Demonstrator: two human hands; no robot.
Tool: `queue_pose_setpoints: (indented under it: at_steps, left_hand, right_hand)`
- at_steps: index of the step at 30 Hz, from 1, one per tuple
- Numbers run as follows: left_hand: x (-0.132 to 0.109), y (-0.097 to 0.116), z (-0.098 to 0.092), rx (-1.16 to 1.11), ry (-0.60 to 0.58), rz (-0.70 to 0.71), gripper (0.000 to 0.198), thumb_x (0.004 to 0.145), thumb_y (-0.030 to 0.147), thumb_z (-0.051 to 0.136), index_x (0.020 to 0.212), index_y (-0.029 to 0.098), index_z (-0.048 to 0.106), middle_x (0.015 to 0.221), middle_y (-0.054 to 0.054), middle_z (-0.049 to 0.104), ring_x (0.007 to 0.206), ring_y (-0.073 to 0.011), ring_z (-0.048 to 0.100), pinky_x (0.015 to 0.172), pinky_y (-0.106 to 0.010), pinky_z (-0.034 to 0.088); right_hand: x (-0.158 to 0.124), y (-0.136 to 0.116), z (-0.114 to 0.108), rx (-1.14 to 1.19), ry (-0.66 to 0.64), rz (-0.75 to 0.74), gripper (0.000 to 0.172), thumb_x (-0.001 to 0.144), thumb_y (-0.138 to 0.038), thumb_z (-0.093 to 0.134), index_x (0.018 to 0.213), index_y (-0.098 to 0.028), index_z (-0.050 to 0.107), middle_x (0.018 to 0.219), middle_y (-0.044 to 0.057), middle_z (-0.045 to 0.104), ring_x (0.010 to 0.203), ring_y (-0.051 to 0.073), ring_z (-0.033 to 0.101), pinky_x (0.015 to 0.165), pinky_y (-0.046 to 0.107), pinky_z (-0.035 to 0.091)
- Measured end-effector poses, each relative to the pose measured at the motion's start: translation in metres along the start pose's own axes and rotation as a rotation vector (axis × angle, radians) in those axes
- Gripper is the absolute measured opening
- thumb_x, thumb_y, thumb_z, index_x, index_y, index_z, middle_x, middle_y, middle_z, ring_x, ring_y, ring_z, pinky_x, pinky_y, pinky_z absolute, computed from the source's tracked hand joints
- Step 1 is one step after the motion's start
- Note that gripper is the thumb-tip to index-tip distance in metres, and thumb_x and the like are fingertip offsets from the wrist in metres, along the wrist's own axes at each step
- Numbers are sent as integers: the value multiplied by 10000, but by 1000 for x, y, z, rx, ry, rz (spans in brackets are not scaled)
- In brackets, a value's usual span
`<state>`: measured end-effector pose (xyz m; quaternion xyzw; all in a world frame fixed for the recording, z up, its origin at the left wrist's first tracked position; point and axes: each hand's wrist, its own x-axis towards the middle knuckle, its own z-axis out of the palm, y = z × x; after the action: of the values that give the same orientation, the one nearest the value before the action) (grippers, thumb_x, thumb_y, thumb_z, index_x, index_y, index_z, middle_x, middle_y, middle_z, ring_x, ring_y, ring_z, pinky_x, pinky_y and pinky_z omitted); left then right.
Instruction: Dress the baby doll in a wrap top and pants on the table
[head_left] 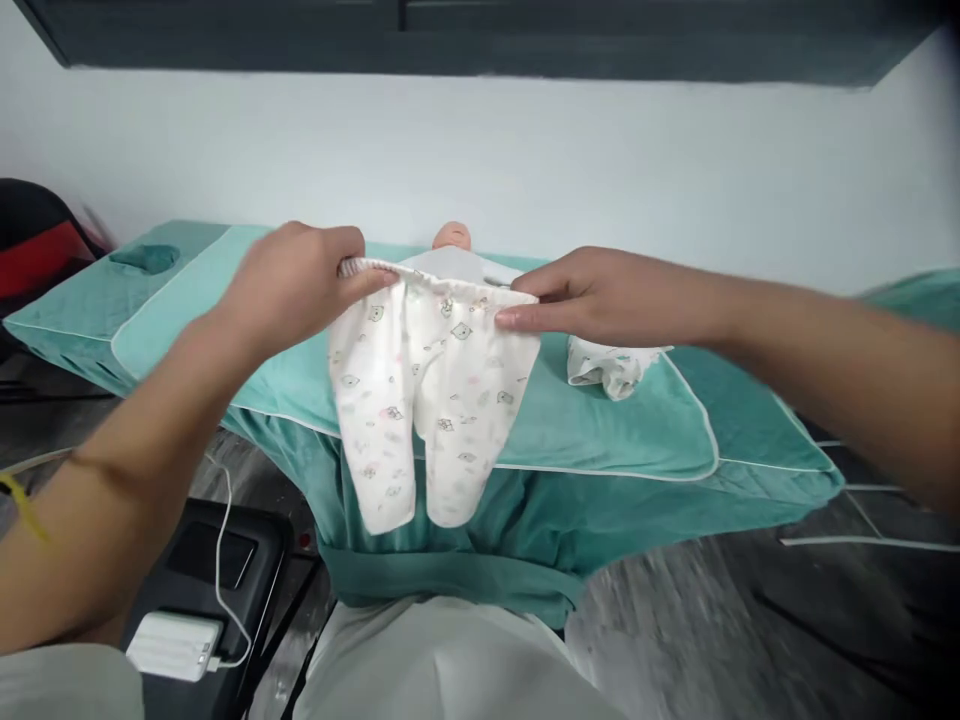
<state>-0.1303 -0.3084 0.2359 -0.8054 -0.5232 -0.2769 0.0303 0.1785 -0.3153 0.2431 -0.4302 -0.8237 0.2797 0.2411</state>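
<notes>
A pair of white baby pants point(465, 400) with small printed animals hangs in front of me, legs downward. My left hand point(289, 280) is closed on one end of the waistband, and my right hand point(581, 295) pinches the other end. Behind the pants, a baby doll point(452, 236) lies on the green bed; its head top shows, and the pants hide most of its body. A crumpled white printed cloth point(611, 368) rests on the bed below my right forearm.
The green massage bed point(757, 420) has a face hole point(144, 259) at its left end and stands against a white wall. At lower left, a black stool point(266, 545) carries a white power bank point(174, 645) with a cable. A black and red chair point(37, 255) stands far left.
</notes>
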Motion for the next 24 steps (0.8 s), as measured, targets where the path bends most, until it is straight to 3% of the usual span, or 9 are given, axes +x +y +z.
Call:
queue_pose_setpoints:
  at_steps: [3, 5, 8, 10, 15, 17, 20, 22, 24]
  left_hand:
    - [-9, -11, 43, -340, 73, -83, 381, 971, 502, 678, 767, 200, 565, 638, 25, 491, 707, -155, 543, 823, -352, 495]
    - [-18, -17, 77, -639, 116, -70, 360, 985, 585, 629, 1042, 229, 629, 862, -22, 645, 903, -199, 667, 872, -359, 538]
    - [-31, -31, 133, -859, 76, -16, 722, 874, 661, 736, 1451, 318, 468, 1391, -97, 624, 1310, -279, 630, 1041, -430, 552]
    - [-39, -44, 173, -850, 71, -109, 896, 800, 601, 836, 1525, 317, 392, 1568, -124, 505, 1446, -331, 536, 1137, -502, 510]
    - [-43, -91, 255, -781, 75, -556, 299, 909, 315, 725, 1182, 227, 641, 1078, -84, 729, 1034, -304, 718, 995, -570, 570]
    - [-39, -106, 272, -743, 178, -633, 239, 900, 250, 704, 1132, 223, 651, 1025, -76, 725, 975, -291, 718, 970, -577, 577]
    - [-30, -107, 277, -629, 309, -578, 294, 899, 209, 673, 1189, 246, 646, 1167, -105, 711, 1135, -304, 690, 1075, -591, 529]
    - [-21, -91, 273, -566, 299, -495, 317, 928, 213, 623, 1242, 250, 643, 1310, -122, 678, 1312, -310, 619, 1178, -574, 466]
    - [-8, -68, 271, -668, 181, -487, 338, 972, 246, 565, 1303, 218, 623, 1364, -130, 675, 1327, -294, 628, 1178, -539, 485]
  right_hand:
    - [7, 21, 46, 366, -74, 61, 484, 864, -706, 731, 927, -229, 784, 956, 41, 765, 1035, 261, 715, 937, 420, 599]
    - [21, 33, 82, 656, -30, 20, 485, 899, -706, 689, 1028, -246, 778, 1048, 43, 770, 1093, 251, 714, 975, 430, 607]
    - [55, 50, 128, 932, 97, -14, 441, 931, -662, 672, 1147, -284, 744, 1237, 36, 745, 1243, 237, 667, 1052, 423, 591]
    - [84, 63, 150, 1017, 159, -28, 410, 943, -633, 666, 1171, -298, 727, 1326, 28, 718, 1296, 228, 642, 1103, 419, 565]
    - [153, 115, 187, 1010, 182, 44, 395, 945, -588, 648, 1196, -287, 693, 1383, 26, 694, 1357, 239, 613, 1184, 446, 502]
    - [167, 138, 194, 893, 164, 90, 398, 927, -531, 660, 1237, -282, 667, 1426, 35, 671, 1421, 259, 568, 1213, 471, 469]
    - [174, 172, 188, 646, 154, 166, 535, 887, -461, 685, 1384, -297, 576, 1530, 71, 593, 1454, 284, 542, 1186, 494, 488]
    - [177, 196, 169, 483, 193, 178, 663, 881, -436, 676, 1497, -299, 471, 1557, 106, 557, 1412, 291, 577, 1125, 498, 537]
    - [186, 226, 141, 320, 299, 130, 714, 877, -421, 649, 1535, -276, 411, 1535, 135, 559, 1389, 291, 585, 1116, 505, 542]
